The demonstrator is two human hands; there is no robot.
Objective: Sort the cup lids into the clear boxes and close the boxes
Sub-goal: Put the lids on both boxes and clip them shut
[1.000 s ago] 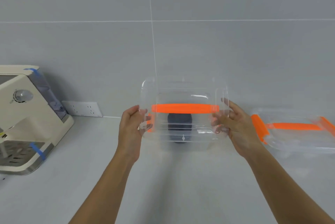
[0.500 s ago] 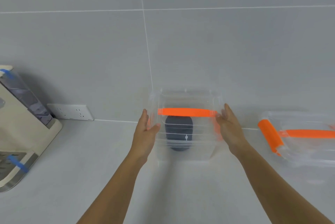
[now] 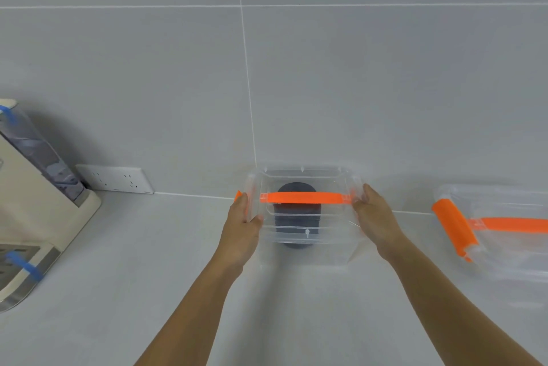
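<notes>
Head view: a clear plastic box with an orange handle stands on a pale grey bench against the tiled wall, with a dark grey stack of cup lids inside. The left hand and right hand press its two ends, fingers fairly straight. A second clear orange-latched box lies well to the right and a beige coffee machine to the left.
</notes>
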